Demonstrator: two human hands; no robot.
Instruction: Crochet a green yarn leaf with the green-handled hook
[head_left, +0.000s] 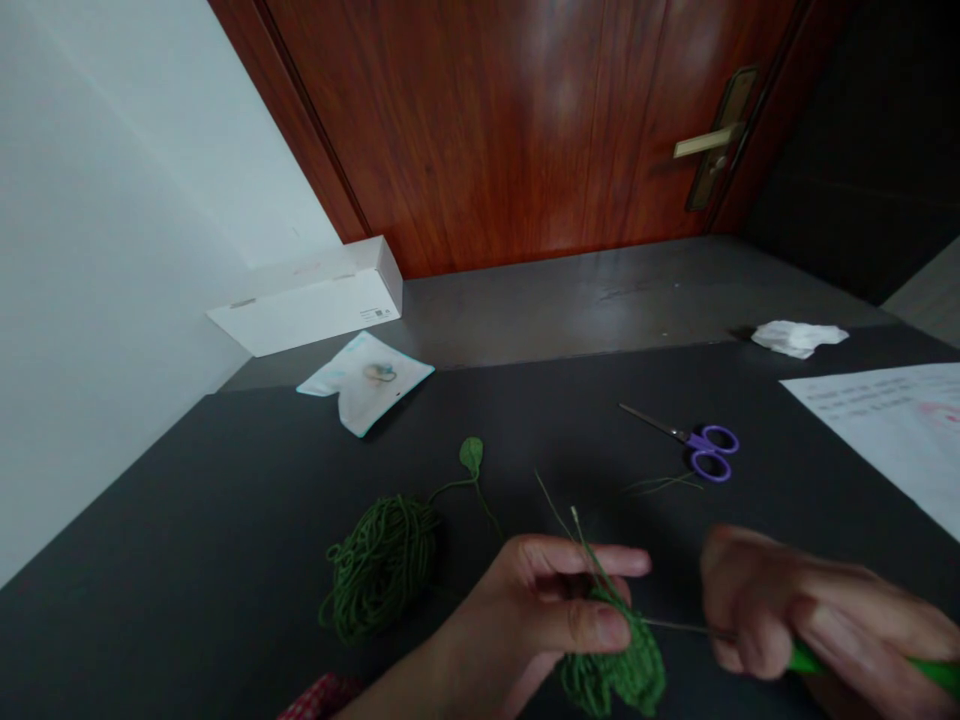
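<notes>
My left hand (pixel 559 615) pinches a green crocheted piece (pixel 630 665) between thumb and fingers. Thin stems, apparently wire or yarn ends, stick up from it past the index finger. Slightly blurred, my right hand (pixel 802 610) is closed around the green handle of a crochet hook (pixel 679 626). The hook's metal shaft reaches left to the piece's edge; whether its tip is inside a stitch is hidden. Left of my hands lies a loose bundle of green yarn (pixel 386 565). A small green crocheted leaf (pixel 471 456) rests just beyond it, with a strand trailing toward my left hand.
Purple-handled scissors (pixel 701 442) lie at the right, with thin green offcuts (pixel 664 484) beside them. Farther right are a printed sheet (pixel 900 420) and a crumpled white tissue (pixel 799 338). A white packet (pixel 367 385) and a long white box (pixel 322 305) stand at back left.
</notes>
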